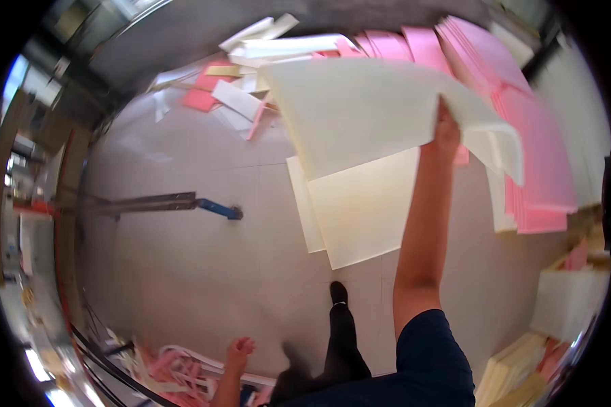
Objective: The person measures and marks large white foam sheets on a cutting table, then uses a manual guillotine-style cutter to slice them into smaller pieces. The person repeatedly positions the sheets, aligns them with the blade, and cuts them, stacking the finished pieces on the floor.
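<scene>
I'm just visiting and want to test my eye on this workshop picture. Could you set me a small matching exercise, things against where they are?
Things:
1. cream sheet
2. pink stack
3. blue-tipped metal bar
4. left hand

Places:
A. lying on the floor, left
B. low, near pink and white strips
C. lifted by the right hand
D. piled along the right side

Pairs: 1-C, 2-D, 3-A, 4-B

Pale tiled floor (183, 271), glossy under daylight. A grey metal bar with a blue handle (218, 209) lies at centre-left. Beyond it, far side: scattered pink and white offcuts (231, 98); to its right, a pink sheet stack (523, 136).
</scene>
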`<state>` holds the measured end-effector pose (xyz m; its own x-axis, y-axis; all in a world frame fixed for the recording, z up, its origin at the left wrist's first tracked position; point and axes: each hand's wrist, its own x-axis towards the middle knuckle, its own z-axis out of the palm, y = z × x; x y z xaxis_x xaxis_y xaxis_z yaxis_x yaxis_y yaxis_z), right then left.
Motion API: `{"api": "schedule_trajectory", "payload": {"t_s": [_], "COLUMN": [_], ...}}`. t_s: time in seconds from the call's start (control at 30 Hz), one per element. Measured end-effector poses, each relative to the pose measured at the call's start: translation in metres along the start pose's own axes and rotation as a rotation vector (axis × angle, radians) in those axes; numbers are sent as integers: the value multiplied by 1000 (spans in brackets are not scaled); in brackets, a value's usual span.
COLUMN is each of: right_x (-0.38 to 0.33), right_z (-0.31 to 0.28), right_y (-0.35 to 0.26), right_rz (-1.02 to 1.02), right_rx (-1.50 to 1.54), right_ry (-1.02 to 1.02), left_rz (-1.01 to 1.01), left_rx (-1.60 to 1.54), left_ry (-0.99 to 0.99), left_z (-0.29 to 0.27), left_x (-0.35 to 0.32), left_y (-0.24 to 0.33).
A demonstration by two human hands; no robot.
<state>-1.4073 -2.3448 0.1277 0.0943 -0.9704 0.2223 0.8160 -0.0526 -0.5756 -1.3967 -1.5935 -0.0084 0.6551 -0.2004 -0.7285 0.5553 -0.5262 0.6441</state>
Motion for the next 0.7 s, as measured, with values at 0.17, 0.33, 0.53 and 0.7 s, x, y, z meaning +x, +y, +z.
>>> {"api": "schedule_trajectory", "payload": {"t_s": [0.17, 0.33, 0.53, 0.7], "right_x": [-131, -271, -488, -659], "right_z": [287, 438, 641, 760], "right_y": [-72, -91, -86, -71], "right_rz": [-25, -255, -218, -71], "right_rx": [-206, -103, -4, 56], "right_ry": [111, -161, -258, -322], "left_rz": [-4, 27, 305, 400], "left_rx": [-290, -833, -976, -1103], "left_ry": [177, 489, 730, 906], "left_z": [-112, -255, -451, -553], "left_x": [-42, -57, -109, -142], "left_y": [-75, -86, -126, -203]}}
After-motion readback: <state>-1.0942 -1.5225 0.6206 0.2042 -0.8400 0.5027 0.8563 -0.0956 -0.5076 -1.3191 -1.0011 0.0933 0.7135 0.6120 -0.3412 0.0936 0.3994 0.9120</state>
